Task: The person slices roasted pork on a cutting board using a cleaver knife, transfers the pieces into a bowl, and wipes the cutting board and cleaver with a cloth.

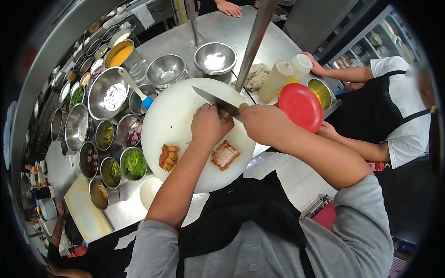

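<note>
On the round white cutting board, my right hand grips the knife, whose blade points to the upper left. My left hand is curled beside the blade, its fingers on a browned piece of meat that the hands and knife partly hide. Sliced crispy meat sits at the board's lower left, left of my left forearm. Another piece of meat with a pale cut face lies at the lower right, right of that forearm.
Metal bowls stand behind the board, and tubs of greens and onions at its left. A co-worker at the right holds a red plate near squeeze bottles. A metal post rises behind the board.
</note>
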Motion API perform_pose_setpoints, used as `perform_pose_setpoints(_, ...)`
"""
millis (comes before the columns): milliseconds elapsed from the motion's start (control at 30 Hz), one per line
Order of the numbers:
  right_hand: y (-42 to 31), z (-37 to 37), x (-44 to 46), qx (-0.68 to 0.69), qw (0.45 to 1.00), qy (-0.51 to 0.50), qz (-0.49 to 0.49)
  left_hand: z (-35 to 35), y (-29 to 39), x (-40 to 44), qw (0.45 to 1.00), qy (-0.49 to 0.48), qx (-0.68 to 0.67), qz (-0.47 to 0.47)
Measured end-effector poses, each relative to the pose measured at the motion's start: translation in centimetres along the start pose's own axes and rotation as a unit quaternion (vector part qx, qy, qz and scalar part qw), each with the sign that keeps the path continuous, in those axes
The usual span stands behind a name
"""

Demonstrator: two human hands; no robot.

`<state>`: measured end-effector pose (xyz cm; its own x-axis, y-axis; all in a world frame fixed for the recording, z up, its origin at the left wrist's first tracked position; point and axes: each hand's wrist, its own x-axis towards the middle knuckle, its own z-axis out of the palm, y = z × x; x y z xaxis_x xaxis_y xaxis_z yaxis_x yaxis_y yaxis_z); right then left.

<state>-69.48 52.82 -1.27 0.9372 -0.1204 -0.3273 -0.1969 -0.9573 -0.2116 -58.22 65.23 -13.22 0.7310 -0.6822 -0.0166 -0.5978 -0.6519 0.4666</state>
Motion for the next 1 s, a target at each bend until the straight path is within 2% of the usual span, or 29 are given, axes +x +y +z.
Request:
perform_pose_setpoints(167, -0.4, -0.9, -1.5, -0.017, 0.997, -0.053, 0.06, -0.6, 0.1, 0.3, 1.0, -0.023, 0.01, -0.019)
perform_pose_setpoints(300, 1.0, 0.7, -1.9, -0.051, 0.995, -0.077, 0.038, -0.6, 0.3, 0.2, 1.0, -0.022, 0.012, -0.011)
perform_pose_setpoints(367, 0.9, 2.7, -0.1, 0.023, 1.0, 0.005, 0.012, -0.5, 0.4, 0.3, 1.0, -0.024, 0.014, -0.012)
perform_pose_setpoints(467, 0.8, 3.0, 0.3, 0.039, 0.998, -0.002, 0.057, -0.6, 0.6, 0.4, 1.0, -0.021, 0.011, -0.019)
perform_pose_setpoints(633, 1.9, 1.6, -1.1, 0.006, 0.999, 0.016, 0.028, -3.0, 0.4, -1.3, 0.997, -0.056, -0.015, -0.056)
perform_pose_setpoints(700, 1.8, 0.0, -2.0, -0.002, 1.0, 0.026, 0.015, -4.1, -1.4, -3.2, 0.998, 0.046, -0.048, -0.012)
perform_pose_setpoints(733, 1.6, -1.1, -2.4, -0.005, 0.999, 0.035, 0.019, -4.7, -2.3, -4.2, 0.998, 0.049, -0.046, -0.016)
perform_pose_setpoints(800, 1.3, -1.8, -2.0, -0.008, 0.999, 0.043, 0.017, -5.7, -3.7, -6.2, 0.99, 0.117, -0.059, -0.06)
perform_pose_setpoints(867, 0.8, -2.6, -0.4, 0.001, 0.995, 0.102, -0.012, -7.1, -4.0, -7.9, 0.985, 0.142, -0.065, -0.077)
perform_pose_setpoints(933, -0.2, -2.5, 2.0, 0.003, 0.992, 0.115, -0.055, -8.2, -4.0, -9.5, 0.979, 0.167, -0.071, -0.098)
perform_pose_setpoints(1000, -0.1, -0.3, 6.3, 0.039, 0.978, 0.145, -0.145, -8.9, -4.2, -10.8, 0.969, 0.202, -0.078, -0.117)
